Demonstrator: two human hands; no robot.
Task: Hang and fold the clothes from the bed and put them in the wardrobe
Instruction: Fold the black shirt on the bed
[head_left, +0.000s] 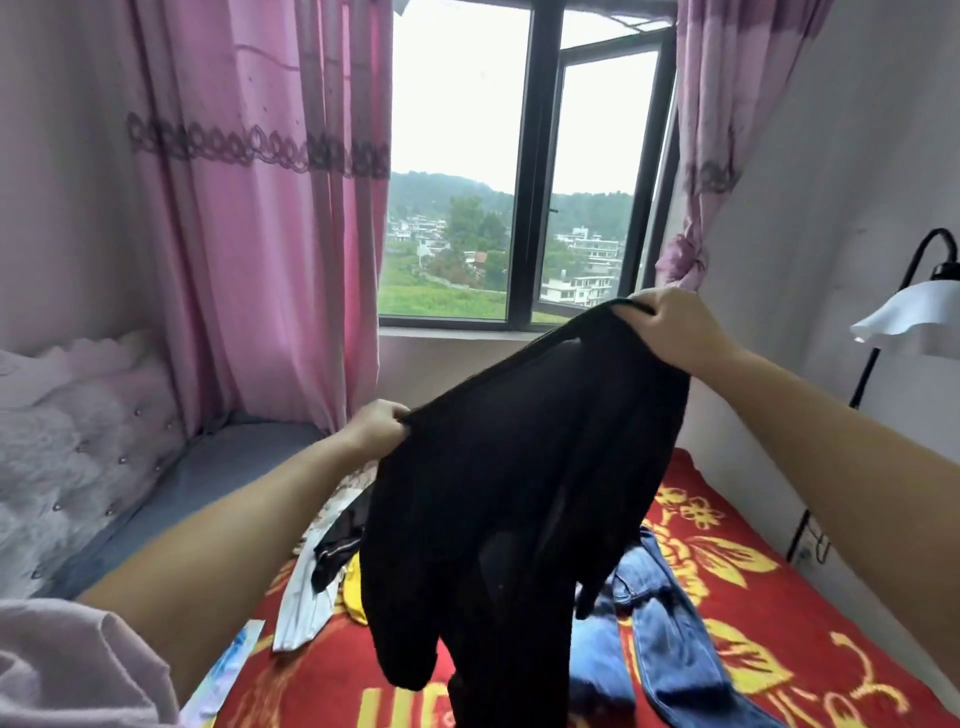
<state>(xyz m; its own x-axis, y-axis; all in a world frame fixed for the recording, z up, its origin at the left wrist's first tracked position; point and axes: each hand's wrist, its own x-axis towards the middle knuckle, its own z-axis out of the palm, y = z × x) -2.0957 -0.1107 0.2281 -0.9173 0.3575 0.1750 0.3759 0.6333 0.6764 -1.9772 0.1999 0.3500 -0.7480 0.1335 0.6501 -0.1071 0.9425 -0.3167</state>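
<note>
A black garment (493, 493) hangs in the air over the bed, stretched by its top edge between both hands. My left hand (375, 427) pinches its lower left corner. My right hand (670, 327) grips the higher right end, near the window. The cloth droops down and hides part of the pile behind it. On the red blanket (753, 623) with yellow flowers lie blue jeans (670, 639), a white garment (304, 608), a yellow piece (354, 592) and another dark garment (337, 545).
Pink curtains (249, 208) frame a window (524, 171) straight ahead. A padded headboard (67, 441) stands at the left. A black floor lamp with a white shade (914, 317) stands by the right wall. A printed paper or packet (223, 675) lies at the bed's near left.
</note>
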